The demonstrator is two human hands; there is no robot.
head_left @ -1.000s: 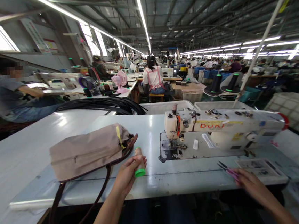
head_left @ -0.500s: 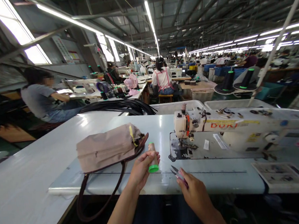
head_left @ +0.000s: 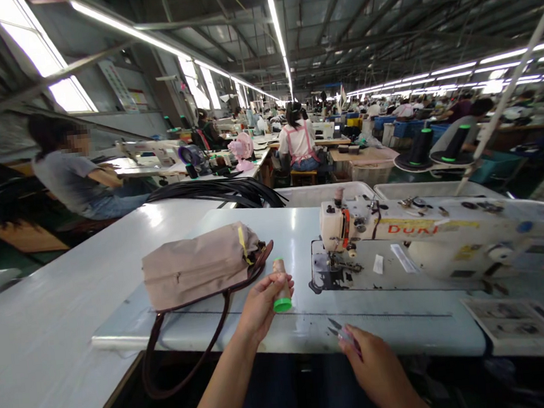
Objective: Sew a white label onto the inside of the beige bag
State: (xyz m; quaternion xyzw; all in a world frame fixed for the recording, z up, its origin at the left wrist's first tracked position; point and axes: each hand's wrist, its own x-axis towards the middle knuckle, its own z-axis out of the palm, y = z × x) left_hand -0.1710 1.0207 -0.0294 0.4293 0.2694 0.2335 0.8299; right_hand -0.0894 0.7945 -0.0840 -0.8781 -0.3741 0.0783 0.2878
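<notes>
Head view: since the earliest frame, the right hand (head_left: 373, 357) and its snips (head_left: 343, 333) have been brought in from far right toward the left hand (head_left: 261, 301). Spool (head_left: 283, 300) pinched there between thumb and fingers, held tilted above the table (head_left: 388, 332). Snips gripped by the handles, blades parted. Bag (head_left: 196, 268) laid beyond and left of the left hand, strap (head_left: 191, 373) hung over the edge. Sewing machine (head_left: 398, 234) seen ahead of the right hand.

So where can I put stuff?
Smooth white tabletop left of the beige fabric bag, before the long black strips; also bluish tabletop behind the beige spool in the left hand, between bag and white metal sewing machine. Crowded: under its arm, with white slips.
</notes>
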